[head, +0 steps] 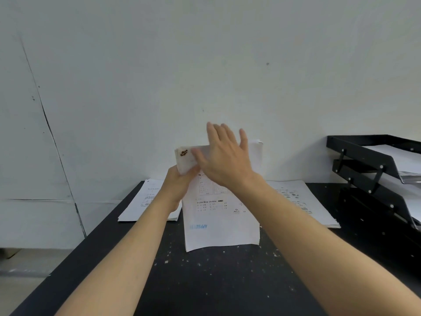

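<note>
A bundle of printed sheets [218,215] stands upright on the black table [205,281], its lower edge on the tabletop and its top curling over to the left. My left hand [180,181] grips the left side of the bundle near the curled top corner, which carries a brown mark. My right hand [224,156] lies flat against the upper part of the sheets, fingers straight and spread toward the wall. A blue stamped word shows low on the front sheet.
Two flat stacks of printed paper lie behind the bundle, one at the left [145,201] and one at the right [300,201]. A black tiered paper tray [373,169] holding sheets stands at the right. A white wall rises just behind the table.
</note>
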Demonstrator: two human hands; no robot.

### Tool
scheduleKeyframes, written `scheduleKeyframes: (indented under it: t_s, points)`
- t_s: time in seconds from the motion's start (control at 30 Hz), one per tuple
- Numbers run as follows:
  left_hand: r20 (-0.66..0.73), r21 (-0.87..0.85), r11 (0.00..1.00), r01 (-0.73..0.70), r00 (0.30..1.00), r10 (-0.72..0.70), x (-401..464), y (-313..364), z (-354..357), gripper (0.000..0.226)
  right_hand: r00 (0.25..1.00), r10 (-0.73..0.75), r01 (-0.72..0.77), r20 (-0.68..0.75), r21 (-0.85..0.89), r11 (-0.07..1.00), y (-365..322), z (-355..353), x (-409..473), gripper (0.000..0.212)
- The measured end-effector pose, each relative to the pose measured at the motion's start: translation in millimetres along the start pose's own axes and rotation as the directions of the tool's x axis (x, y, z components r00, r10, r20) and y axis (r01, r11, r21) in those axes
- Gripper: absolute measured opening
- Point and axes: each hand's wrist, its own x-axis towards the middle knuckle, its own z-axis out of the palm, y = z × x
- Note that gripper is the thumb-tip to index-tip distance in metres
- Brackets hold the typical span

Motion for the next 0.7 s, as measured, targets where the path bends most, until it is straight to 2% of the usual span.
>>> scheduleKeyframes:
  t_s: [0.1,0.23,0.37,0.47,0.5,0.57,0.63,0.67,0.7]
  points:
    - [-0.004,-0.004,1.0,0.003,1.0,-0.003,2,-2,0,0.026,0.993,-0.002,0.007,0.118,-0.047,0.999,17,1,-5,0.065]
    - [-0.007,-0.072,0.997,0.019,1.0,-0.019,5,-4,2,0.023,0.999,0.044,-0.044,-0.015,-0.05,0.998,29,-3,-5,0.07]
    - [-0.013,-0.086,0.996,0.007,1.0,-0.008,6,-6,5,0.017,0.994,0.082,-0.076,0.067,-0.087,0.993,43,-1,-7,0.064]
    - [-0.02,-0.092,0.996,0.009,1.0,-0.011,7,-7,5,0.015,0.989,0.126,-0.129,-0.083,-0.04,0.991,52,-6,-7,0.061]
    - [-0.021,-0.091,0.996,0.01,1.0,-0.012,8,-7,5,0.015,0.985,0.148,-0.152,-0.09,-0.035,0.988,57,-7,-7,0.062]
    - [-0.017,-0.085,0.996,0.009,1.0,-0.011,8,-6,5,0.015,0.985,0.172,-0.172,-0.017,-0.011,0.985,72,-4,-10,0.066]
    - [-0.013,-0.085,0.996,0.009,1.0,-0.011,8,-6,5,0.014,0.984,0.162,-0.149,-0.069,0.161,0.976,87,3,-17,0.083]
    - [-0.012,-0.09,0.996,0.01,1.0,-0.011,8,-6,5,0.014,0.973,0.183,-0.131,-0.141,0.315,0.94,93,8,-21,0.096]
    - [-0.009,-0.096,0.995,0.011,1.0,-0.012,9,-7,6,0.014,0.955,0.24,-0.124,-0.177,0.496,0.859,100,13,-26,0.107]
